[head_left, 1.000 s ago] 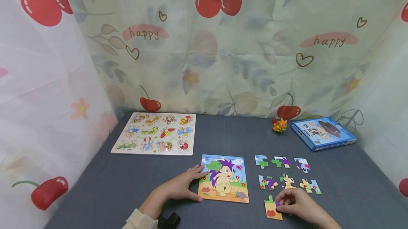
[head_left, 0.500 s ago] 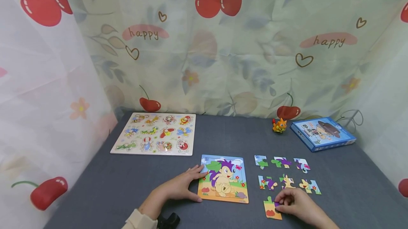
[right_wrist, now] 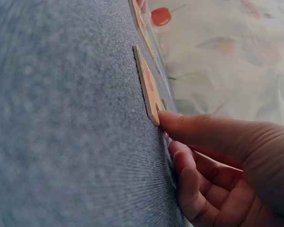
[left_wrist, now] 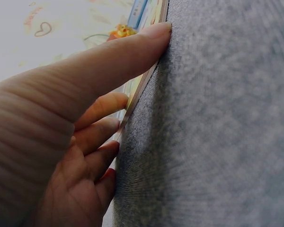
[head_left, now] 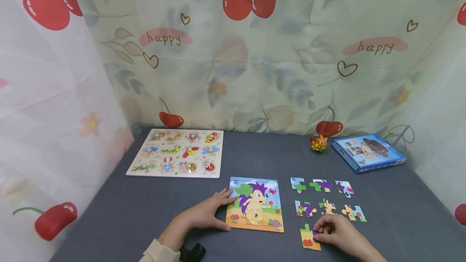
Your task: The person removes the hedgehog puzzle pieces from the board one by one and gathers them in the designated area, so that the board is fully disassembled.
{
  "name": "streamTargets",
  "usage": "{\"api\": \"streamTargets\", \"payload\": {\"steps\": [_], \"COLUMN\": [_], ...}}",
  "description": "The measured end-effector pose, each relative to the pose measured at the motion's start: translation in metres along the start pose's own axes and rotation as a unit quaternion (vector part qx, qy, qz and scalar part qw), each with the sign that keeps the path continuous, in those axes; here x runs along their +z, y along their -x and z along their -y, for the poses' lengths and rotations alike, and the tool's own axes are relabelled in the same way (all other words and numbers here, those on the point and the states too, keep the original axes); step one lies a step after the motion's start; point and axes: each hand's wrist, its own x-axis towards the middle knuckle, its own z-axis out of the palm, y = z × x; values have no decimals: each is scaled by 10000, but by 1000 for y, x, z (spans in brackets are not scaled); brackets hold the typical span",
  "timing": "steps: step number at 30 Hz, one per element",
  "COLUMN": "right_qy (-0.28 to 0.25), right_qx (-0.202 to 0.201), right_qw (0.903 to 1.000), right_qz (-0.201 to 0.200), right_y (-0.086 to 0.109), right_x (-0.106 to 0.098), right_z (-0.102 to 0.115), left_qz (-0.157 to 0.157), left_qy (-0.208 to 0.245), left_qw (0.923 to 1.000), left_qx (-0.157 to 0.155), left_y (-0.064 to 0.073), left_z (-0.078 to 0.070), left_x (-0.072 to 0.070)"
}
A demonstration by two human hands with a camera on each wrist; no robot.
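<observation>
My left hand lies at the left side of a square hedgehog puzzle board, fingers extended onto its edge. In the left wrist view the thumb reaches along the board's near edge. To the right of the board, my right hand pinches the right side of a puzzle piece with a red mushroom-like print on orange. The right wrist view has this piece low over the dark cloth, the thumb on its corner. Part of it is hidden under the fingertips.
Behind the right hand, several puzzle pieces lie in two rows. An insect peg puzzle lies at the back left. A small orange toy figure and a blue box stand at the back right, before a cherry-print curtain.
The mushroom piece has slid very slightly left along with my right fingers. My left hand keeps its place on the board.
</observation>
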Motion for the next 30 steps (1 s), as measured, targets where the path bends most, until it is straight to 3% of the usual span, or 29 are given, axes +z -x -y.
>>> {"api": "streamTargets", "payload": {"steps": [8,13,18,30], "right_qy": [-362,-122,145,234], "right_qx": [-60,-441,-722,-793], "right_qw": [9985,9978,9952,9935], "right_qz": [407,484,641,787], "right_y": [-4,-22,-42,-81], "right_x": [-12,-12,-6,25], "right_z": [12,30,47,82], "left_qz": [6,8,-8,-20], "left_qy": [14,52,55,45], "left_qw": [10000,10000,10000,10000], "left_qx": [57,26,34,5], "left_y": [0,0,1,1], "left_z": [0,1,1,1], "left_x": [1,0,0,0]}}
